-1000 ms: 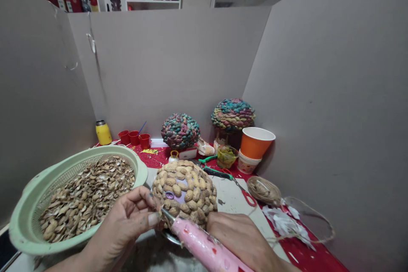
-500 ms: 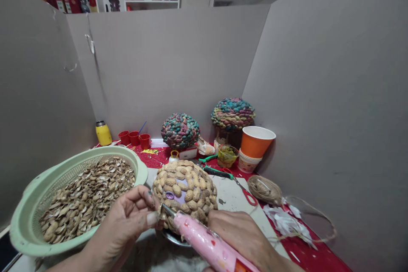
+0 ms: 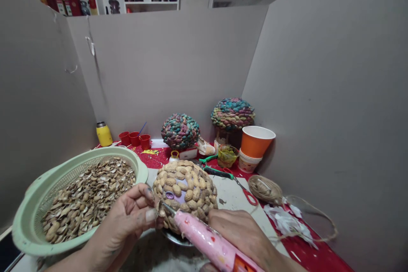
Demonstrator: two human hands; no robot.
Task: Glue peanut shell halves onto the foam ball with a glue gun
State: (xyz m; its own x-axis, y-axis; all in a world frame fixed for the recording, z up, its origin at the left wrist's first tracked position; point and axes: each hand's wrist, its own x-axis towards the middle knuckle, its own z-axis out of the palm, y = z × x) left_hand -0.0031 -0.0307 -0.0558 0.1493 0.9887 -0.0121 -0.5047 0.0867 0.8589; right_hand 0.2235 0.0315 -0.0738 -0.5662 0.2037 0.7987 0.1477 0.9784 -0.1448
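Note:
A ball covered in peanut shells [image 3: 195, 178] rests on a shiny metal dish or bowl [image 3: 178, 238], with a purple surface showing through gaps. My right hand [image 3: 244, 233] is wrapped round a pink hot glue gun [image 3: 207, 238], whose metal nozzle points up and left. Left of the ball, my left hand [image 3: 132, 216] pinches a peanut shell [image 3: 160, 211] between thumb and fingertips. The nozzle tip is at that shell; whether they touch, I cannot tell. Beside my left hand stands a green colander [image 3: 27, 221] holding many loose peanut shells [image 3: 92, 195].
Behind are two coloured shell-covered balls [image 3: 180, 131] [image 3: 232, 114], red cups [image 3: 134, 139] and a yellow bottle [image 3: 103, 134]. To the right lie green-handled pliers [image 3: 218, 172], red-handled scissors [image 3: 250, 197], orange paper buckets [image 3: 257, 142], twine [image 3: 265, 189] and crumpled tissue [image 3: 288, 223]. Grey panels [image 3: 325, 106] enclose the table.
The glue gun has shifted slightly right and down, and its nozzle stays by the shell in my left hand. My left hand has barely moved; the ball stays in place.

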